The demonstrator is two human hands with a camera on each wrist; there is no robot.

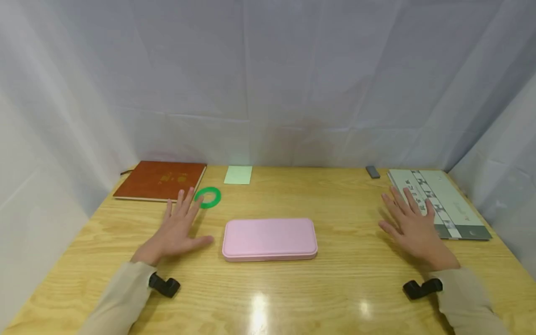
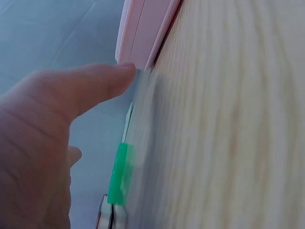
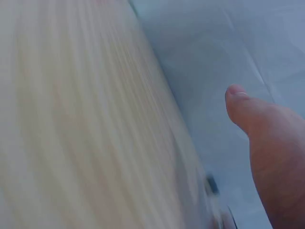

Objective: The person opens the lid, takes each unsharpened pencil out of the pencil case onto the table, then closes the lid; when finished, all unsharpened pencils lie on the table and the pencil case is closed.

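My left hand (image 1: 177, 232) is spread flat with palm down over the table, holding nothing. Its fingertips overlap the edge of a brown notebook (image 1: 161, 180) and reach beside a green tape ring (image 1: 214, 201) in the head view. Between the hands lies a closed pink case (image 1: 270, 238); in the left wrist view the left thumb points toward this case (image 2: 143, 33). My right hand (image 1: 412, 228), fingers spread, holds nothing and overlaps the left part of a pale grey-green notebook (image 1: 465, 200) with a patterned strip.
A pale green sticky note pad (image 1: 237, 175) lies at the back of the wooden table (image 1: 293, 298). A small dark grey block (image 1: 372, 172) sits near the back right. White curtains (image 1: 284, 83) close off the back and both sides. Each wrist wears a black camera.
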